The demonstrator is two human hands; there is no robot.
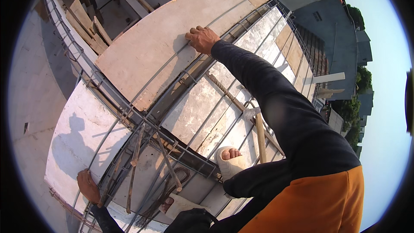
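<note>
My left hand is closed around a thin steel rebar above a pale formwork panel at the lower left. With my arm stretched far forward, my right hand has its fingers curled over a rebar above a larger tan panel. The two bars lie roughly in line; whether they are one bar I cannot tell. Between my hands runs a rebar cage set in a gap between panels. Several short rods lie across it, beside a bundle of tie wire.
My sandalled foot stands on the rebar grid beside a hammer-like tool with a wooden handle. Loose boards fill an opening at the upper left. A second rebar cage follows the left edge; a grey wall rises at right.
</note>
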